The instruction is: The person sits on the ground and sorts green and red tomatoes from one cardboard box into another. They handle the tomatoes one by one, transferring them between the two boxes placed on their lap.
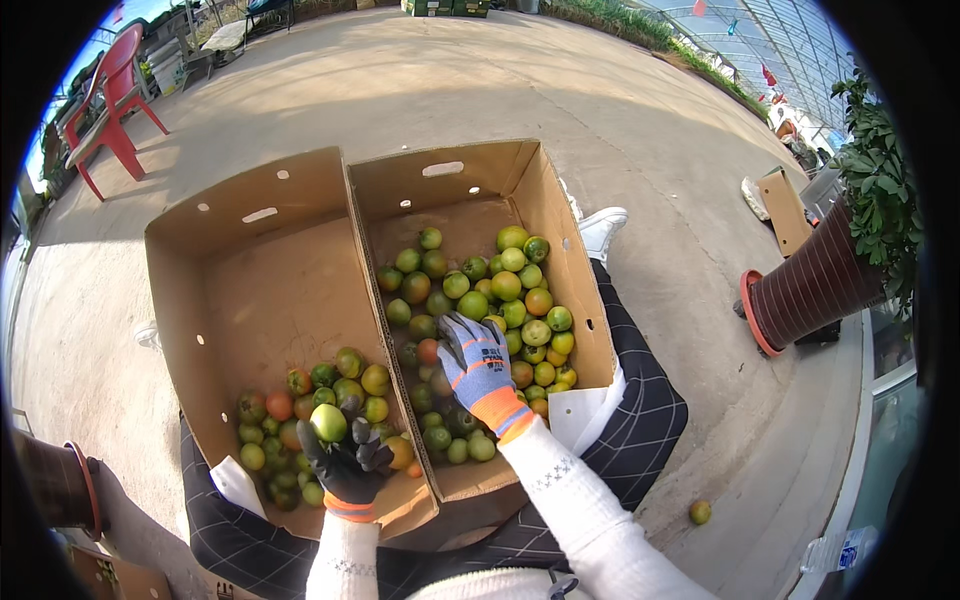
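Note:
Two open cardboard boxes stand side by side before me. In the left box (262,300), green and reddish tomatoes (279,406) are gathered at the near end. My left hand (349,461), palm up in a black-coated glove with an orange cuff, holds a pale green tomato (328,422) above them. My right hand (474,361), in a blue-grey glove with orange stripes, reaches down among the tomatoes (506,286) of the right box (442,180). Its fingertips are partly hidden, so I cannot tell whether they grip one. Tomatoes spread over most of that box's floor.
A loose tomato (700,512) and a plastic bottle (838,550) lie on the concrete floor at right. A potted plant (817,277) leans into view there. At the far left stands a red plastic chair (120,97); another pot (56,480) is at the near left.

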`<state>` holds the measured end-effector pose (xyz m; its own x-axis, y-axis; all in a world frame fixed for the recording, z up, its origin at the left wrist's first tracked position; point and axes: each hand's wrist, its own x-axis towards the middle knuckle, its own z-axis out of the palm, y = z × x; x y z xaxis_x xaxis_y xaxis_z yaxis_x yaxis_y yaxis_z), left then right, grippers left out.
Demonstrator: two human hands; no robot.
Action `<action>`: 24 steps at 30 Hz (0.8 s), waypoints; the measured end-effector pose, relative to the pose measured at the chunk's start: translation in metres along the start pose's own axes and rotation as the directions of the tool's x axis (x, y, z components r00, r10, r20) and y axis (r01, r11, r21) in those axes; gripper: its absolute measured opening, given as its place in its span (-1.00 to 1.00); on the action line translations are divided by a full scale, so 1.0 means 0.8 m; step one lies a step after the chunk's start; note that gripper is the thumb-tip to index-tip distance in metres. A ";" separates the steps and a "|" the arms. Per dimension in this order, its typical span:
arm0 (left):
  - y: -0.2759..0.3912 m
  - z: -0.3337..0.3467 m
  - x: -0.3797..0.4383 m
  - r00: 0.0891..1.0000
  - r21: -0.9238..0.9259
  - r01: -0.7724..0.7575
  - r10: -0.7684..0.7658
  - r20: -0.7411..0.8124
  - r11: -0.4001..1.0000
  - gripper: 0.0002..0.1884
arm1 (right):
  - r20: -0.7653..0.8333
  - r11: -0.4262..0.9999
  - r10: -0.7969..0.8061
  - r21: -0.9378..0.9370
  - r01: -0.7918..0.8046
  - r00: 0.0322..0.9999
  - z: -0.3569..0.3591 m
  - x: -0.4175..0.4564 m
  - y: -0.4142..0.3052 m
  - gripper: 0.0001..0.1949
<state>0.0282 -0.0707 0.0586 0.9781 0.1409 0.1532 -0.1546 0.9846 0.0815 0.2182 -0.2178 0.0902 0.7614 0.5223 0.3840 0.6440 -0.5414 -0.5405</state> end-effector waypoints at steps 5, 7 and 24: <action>0.001 -0.009 -0.004 0.965 -0.010 -0.120 0.115 -0.235 0.993 -0.16 | 0.557 0.763 0.183 -0.600 0.240 0.810 0.062 -0.023 0.078 -0.33; -0.002 -0.003 -0.001 0.964 -0.014 -0.075 0.069 -0.256 0.997 -0.17 | 0.570 0.741 0.227 -0.627 0.239 0.790 0.068 -0.017 0.075 -0.33; -0.005 -0.022 -0.019 0.961 0.618 -0.055 0.210 -0.180 0.784 -0.36 | -0.028 0.998 -0.051 0.048 0.052 0.998 -0.009 -0.037 -0.073 -0.33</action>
<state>0.0167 -0.0752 0.0383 0.9326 0.3606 -0.0132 -0.2615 0.7007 0.6638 0.1586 -0.2063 0.1157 0.7296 0.5303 0.4318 0.6783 -0.4814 -0.5551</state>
